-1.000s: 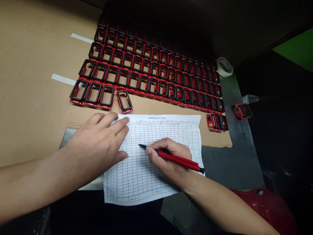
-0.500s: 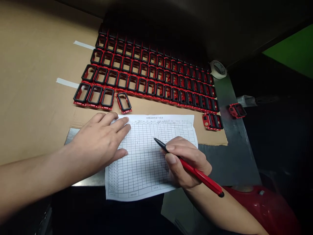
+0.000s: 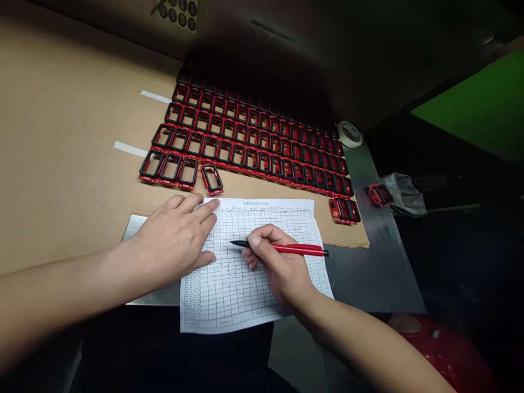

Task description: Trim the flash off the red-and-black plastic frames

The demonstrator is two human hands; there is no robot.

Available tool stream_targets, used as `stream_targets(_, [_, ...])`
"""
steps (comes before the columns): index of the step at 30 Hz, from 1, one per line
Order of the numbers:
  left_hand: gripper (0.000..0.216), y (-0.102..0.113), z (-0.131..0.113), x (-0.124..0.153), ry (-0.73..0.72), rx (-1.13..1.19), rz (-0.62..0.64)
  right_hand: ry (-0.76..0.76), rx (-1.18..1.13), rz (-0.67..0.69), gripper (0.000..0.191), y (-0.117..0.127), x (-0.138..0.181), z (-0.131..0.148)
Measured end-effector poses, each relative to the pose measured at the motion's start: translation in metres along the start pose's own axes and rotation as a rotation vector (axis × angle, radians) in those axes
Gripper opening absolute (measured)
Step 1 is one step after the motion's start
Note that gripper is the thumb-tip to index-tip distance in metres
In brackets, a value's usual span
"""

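My right hand [image 3: 278, 267] clamps the red pen [image 3: 297, 249], now swung level over the printed form [image 3: 229, 289], while my left hand [image 3: 174, 240] lies spread open on it.

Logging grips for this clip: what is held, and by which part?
The right hand holds a red pen by its black front section, near the tip. The left hand holds nothing, resting on the paper form.

Red pen [image 3: 298, 249] held over gridded paper form [image 3: 241, 284]
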State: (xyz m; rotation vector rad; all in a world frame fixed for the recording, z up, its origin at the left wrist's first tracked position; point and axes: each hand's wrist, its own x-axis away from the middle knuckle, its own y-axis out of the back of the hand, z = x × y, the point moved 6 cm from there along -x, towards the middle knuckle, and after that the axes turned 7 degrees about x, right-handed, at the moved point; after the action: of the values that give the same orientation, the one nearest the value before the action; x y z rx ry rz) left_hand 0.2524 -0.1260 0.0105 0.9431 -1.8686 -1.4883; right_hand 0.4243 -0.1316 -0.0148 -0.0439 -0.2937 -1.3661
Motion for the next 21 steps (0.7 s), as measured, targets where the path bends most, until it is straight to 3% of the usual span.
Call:
stream_targets(5, [0.050, -0.002, 0.000, 0.000, -0.005, -0.030, 0.008, 0.211, 0.243, -0.062, 0.008, 0.000, 0.003, 0.005])
stream_targets(10, [0.052, -0.002, 0.000, 0.000, -0.017, -0.043, 0.009, 0.384, 0.534, -0.096, 0.011, -0.007, 0.011, 0.022])
stream_targets(12, [0.051, -0.002, 0.000, 0.000, -0.014, -0.039, 0.016, 0.556, 0.607, -0.021, 0.010, -0.017, 0.016, 0.029])
stream_targets(15, [0.050, -0.002, 0.001, 0.000, -0.004, -0.030, 0.027, 0.945, 0.712, 0.114, 0.012, -0.030, 0.035, 0.037])
stream_targets(17, [0.049, -0.002, 0.002, 0.000, -0.002, -0.025, 0.020, 1.128, 0.761, 0.139, 0.013, -0.032, 0.045, 0.037])
stream_targets(21, [0.048, -0.003, 0.002, 0.001, -0.022, -0.023, -0.014, 1.233, 0.754, 0.098, 0.014, -0.029, 0.051, 0.035])
